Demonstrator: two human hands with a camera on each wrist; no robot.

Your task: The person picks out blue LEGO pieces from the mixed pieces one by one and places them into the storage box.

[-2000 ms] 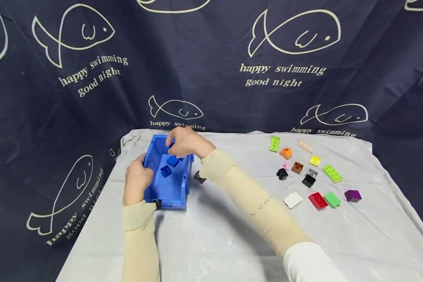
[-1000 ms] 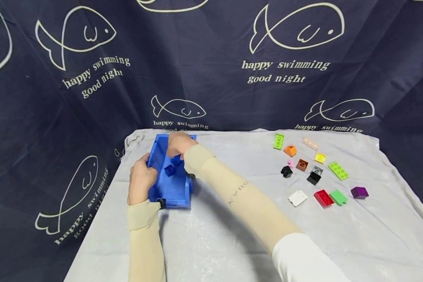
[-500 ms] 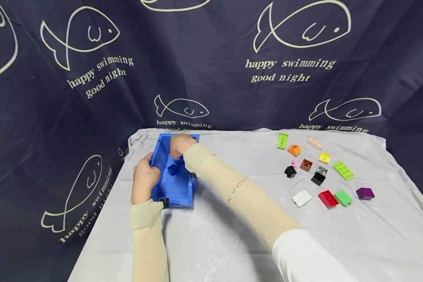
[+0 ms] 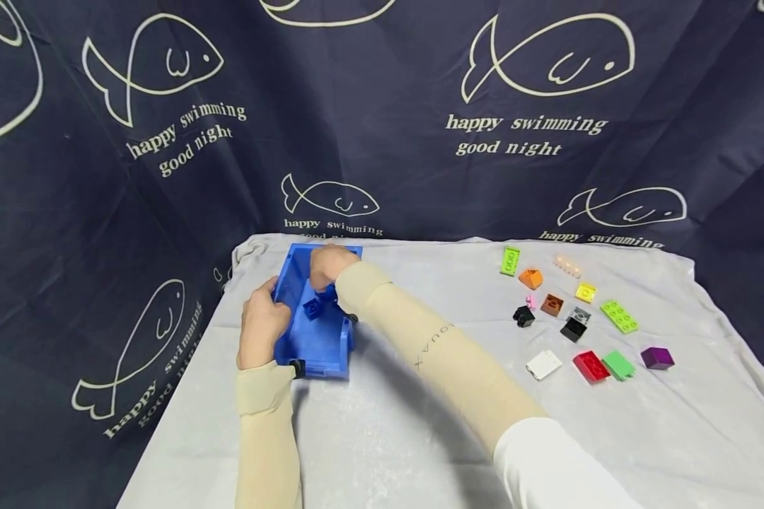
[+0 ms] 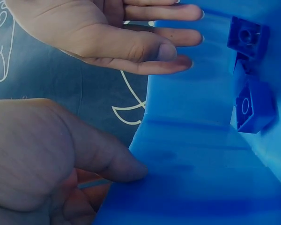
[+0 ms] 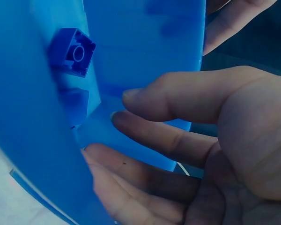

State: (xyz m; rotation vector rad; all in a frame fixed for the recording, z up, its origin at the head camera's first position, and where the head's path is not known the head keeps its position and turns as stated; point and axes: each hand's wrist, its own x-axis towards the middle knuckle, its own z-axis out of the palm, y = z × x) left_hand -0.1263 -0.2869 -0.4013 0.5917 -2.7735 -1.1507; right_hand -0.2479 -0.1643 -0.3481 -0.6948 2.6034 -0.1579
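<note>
My left hand [image 4: 263,324] grips the left wall of a blue plastic bin [image 4: 312,346], its thumb [image 5: 117,161] on the inner face and the fingers outside. At the bin's far end, my right hand [image 4: 329,267] reaches in over the right wall. Its fingers [image 6: 145,168] are loosely bent, with a small gap between thumb and forefinger and nothing in it. Beside that hand, on the bin floor, lie several blue toy bricks [image 4: 312,308]. One brick [image 6: 75,52] shows its hollow underside in the right wrist view. Part of the pile is hidden behind the right hand.
Loose toy bricks lie scattered on the white cloth at right, among them a red brick [image 4: 591,367], a white brick [image 4: 543,365], a purple brick [image 4: 658,358] and a lime brick [image 4: 619,316]. A dark blue fish-print curtain [image 4: 414,162] hangs behind the table.
My right hand has come down deeper into the bin since two seconds ago; a dark blue piece then at its fingertips no longer shows there. The left hand keeps its grip. The head view has shifted slightly.
</note>
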